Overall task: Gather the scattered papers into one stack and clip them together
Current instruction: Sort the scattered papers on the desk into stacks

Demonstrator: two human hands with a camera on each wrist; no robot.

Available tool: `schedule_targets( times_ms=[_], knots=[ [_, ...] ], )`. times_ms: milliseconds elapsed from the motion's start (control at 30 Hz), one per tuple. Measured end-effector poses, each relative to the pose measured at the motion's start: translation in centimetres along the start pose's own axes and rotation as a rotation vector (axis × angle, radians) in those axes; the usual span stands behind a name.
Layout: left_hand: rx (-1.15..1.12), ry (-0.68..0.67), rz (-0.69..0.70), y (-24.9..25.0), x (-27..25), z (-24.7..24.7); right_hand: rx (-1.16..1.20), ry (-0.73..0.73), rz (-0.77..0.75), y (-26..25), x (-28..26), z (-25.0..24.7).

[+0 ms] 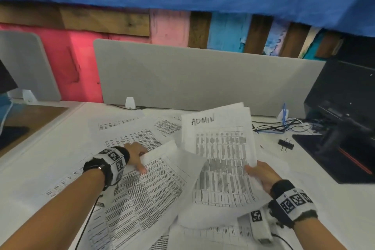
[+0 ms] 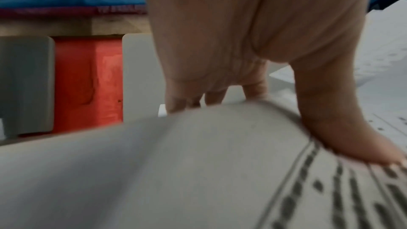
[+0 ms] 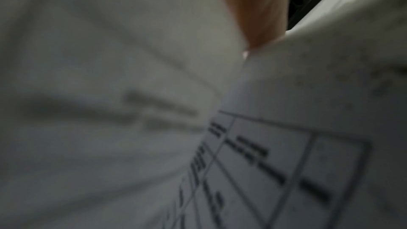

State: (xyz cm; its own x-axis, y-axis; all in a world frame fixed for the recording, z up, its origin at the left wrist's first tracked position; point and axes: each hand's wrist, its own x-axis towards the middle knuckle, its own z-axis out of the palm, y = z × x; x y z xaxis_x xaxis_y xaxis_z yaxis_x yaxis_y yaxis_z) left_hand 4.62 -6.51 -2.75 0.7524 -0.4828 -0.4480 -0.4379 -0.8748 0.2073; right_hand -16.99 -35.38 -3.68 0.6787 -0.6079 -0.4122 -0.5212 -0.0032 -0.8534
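Observation:
Printed sheets lie scattered over the white desk (image 1: 36,154). My right hand (image 1: 258,172) grips a raised bundle of papers (image 1: 221,138), its top sheet marked "ADMIN", by the lower right edge. My left hand (image 1: 138,158) pinches the top corner of a table-printed sheet (image 1: 150,189), thumb on top and fingers underneath; the left wrist view shows that thumb (image 2: 343,133) pressing on the curved sheet (image 2: 176,171). In the right wrist view blurred paper (image 3: 275,154) fills the frame. A black binder clip (image 1: 286,144) lies on the desk to the right, apart from both hands.
A grey divider panel (image 1: 203,75) stands along the desk's far edge. A black monitor and its stand (image 1: 345,124) occupy the right side, with tangled cables (image 1: 284,126) beside it. More sheets (image 1: 121,126) lie toward the back left.

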Motion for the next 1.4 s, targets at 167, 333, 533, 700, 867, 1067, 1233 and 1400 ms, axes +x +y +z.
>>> schedule_targets(
  times_ms=[167, 333, 533, 700, 867, 1067, 1233, 1400],
  knots=[
    [-0.069, 0.028, 0.091, 0.7, 0.1, 0.5, 0.155, 0.109, 0.014, 1.1, 0.7, -0.5],
    [-0.212, 0.277, -0.161, -1.9, 0.9, -0.9, 0.129, 0.173, 0.029, 2.0, 1.3, 0.3],
    [-0.143, 0.276, -0.516, -6.1, 1.1, -0.6, 0.068, 0.157, -0.006, 2.4, 1.2, 0.6],
    [-0.201, 0.267, -0.455, -4.7, 0.3, -0.7, -0.048, -0.041, -0.063, 1.6, -0.2, 1.1],
    [-0.516, 0.428, -0.464, -4.3, 0.9, -1.6, -0.101, -0.106, -0.073, 1.1, -0.4, 1.4],
    [-0.882, 0.491, -0.238, -6.8, -0.1, -3.7, 0.061, 0.039, -0.011, 1.9, 0.7, 0.7],
    [-1.244, 0.250, 0.061, -8.3, -2.4, -5.4, 0.271, 0.219, -0.054, 2.5, 1.0, -1.2],
    [-1.268, 0.166, 0.115, -7.5, -3.0, -5.4, 0.453, 0.263, -0.093, 2.7, 0.8, -2.7]
  ],
)
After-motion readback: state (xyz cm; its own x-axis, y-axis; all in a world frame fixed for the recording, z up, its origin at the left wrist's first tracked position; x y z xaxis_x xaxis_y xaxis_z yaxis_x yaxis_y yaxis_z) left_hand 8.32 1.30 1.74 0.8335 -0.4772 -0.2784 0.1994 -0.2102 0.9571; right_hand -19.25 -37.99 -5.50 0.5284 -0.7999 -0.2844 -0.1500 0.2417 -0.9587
